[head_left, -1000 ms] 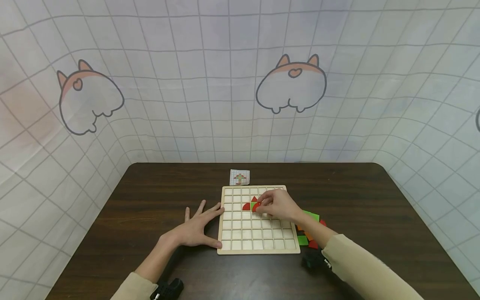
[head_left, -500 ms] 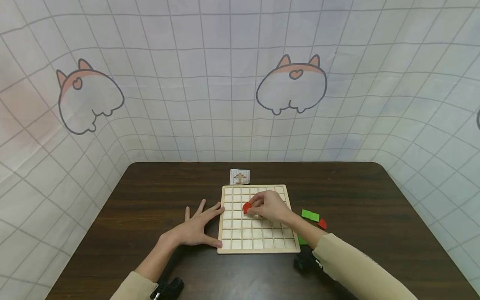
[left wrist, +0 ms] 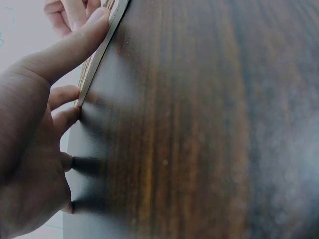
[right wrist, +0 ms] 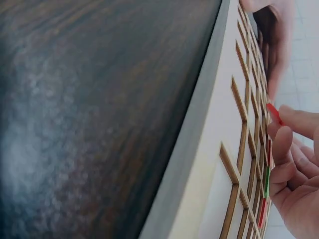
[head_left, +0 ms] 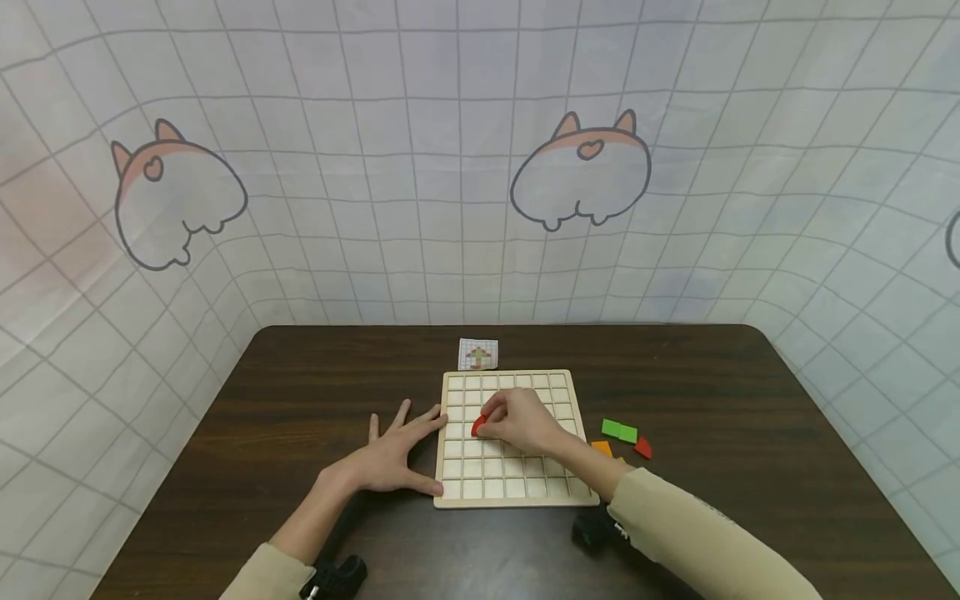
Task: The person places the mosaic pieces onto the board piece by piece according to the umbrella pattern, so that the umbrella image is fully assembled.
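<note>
A wooden grid board (head_left: 517, 503) lies on the dark table. My left hand (head_left: 390, 458) is spread at its left side, with thumb and fingertips touching the edge; the left wrist view shows the thumb (left wrist: 75, 50) on the rim. Over the left-middle cells, my right hand (head_left: 521, 421) pinches a small red piece (head_left: 478, 427) between thumb and fingers. From the right wrist, that red piece (right wrist: 273, 114) looks tilted, close over the grid. A green piece (right wrist: 266, 181) sits in the grid beneath this hand, with red pieces on either side; the hand hides them from the head view.
A small printed card (head_left: 477, 355) with a coloured pattern lies behind the board. To the right are green squares (head_left: 619, 431), a red quarter-round piece (head_left: 642, 448) and orange pieces (head_left: 602, 448), partly covered by the right forearm. A patterned white cloth (head_left: 420, 208) rises behind the table.
My right hand has moved left across the board with a red piece in its fingers, now covering the set pieces. The left hand has stayed put.
</note>
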Motion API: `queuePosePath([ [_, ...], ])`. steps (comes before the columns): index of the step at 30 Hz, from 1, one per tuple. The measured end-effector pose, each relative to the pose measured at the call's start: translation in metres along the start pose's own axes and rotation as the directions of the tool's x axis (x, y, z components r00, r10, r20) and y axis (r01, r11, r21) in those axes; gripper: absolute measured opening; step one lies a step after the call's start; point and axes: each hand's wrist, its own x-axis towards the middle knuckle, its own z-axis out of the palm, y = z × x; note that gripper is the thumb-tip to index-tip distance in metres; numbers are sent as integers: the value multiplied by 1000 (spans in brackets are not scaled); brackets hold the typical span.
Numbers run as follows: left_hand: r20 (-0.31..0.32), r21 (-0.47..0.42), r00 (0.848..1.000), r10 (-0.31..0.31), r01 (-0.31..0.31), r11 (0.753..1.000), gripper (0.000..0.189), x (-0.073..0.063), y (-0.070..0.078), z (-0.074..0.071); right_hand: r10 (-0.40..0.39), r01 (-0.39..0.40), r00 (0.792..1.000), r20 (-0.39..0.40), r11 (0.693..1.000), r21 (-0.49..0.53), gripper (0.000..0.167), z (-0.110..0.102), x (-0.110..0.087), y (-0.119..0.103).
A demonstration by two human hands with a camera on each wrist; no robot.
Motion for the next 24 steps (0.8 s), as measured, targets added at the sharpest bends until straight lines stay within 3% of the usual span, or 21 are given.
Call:
queuePosePath([
  [14,-2,2,1000,-4,4,1000,102,0,0,0,-72,75,997,21,974,-212,21,8,3,-6],
  [24,-8,-1,1000,4,-4,1000,101,0,1,0,-114,125,992,57,953,-274,20,7,1,-7],
])
